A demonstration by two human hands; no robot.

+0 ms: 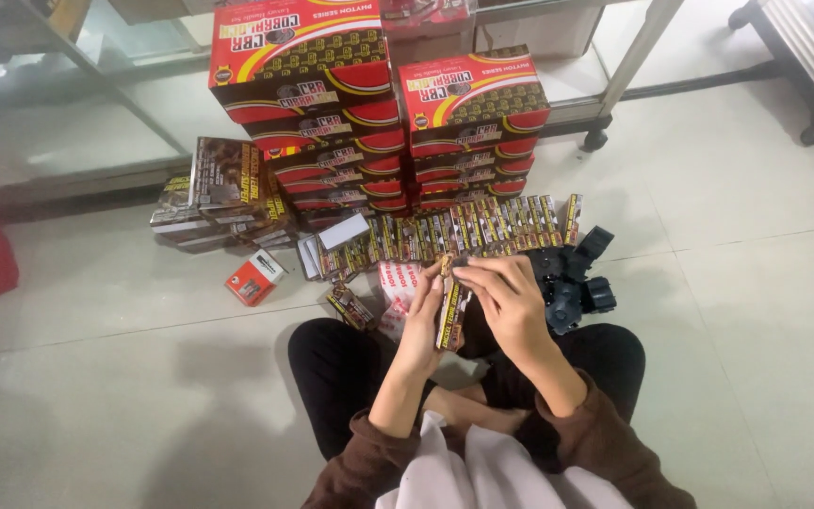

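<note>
Small flat carton (451, 316), brown and gold, held upright between both hands over the person's lap, just in front of the row on the floor. Left hand (423, 325) grips its lower left edge, fingers closed on it. Right hand (511, 303) pinches the top end, fingertips (463, 272) together on the carton's flap. Person sits cross-legged on the pale tiled floor (756, 311), black trousers, brown sleeves.

Row of matching small cartons (454, 231) stands on edge just beyond the hands, packed side by side. Behind it, two stacks of big red boxes (379, 123), left stack taller. Pile of brown boxes (223, 193) sits left of the stacks, touching them or close, can't tell. Small red and white box (254, 278) lies alone on the floor, left of the row. Black plastic parts (577, 283) lie just right of the right hand. One loose carton (350, 306) lies flat near the left knee. Metal frame legs on casters (605, 123) behind the stacks.
</note>
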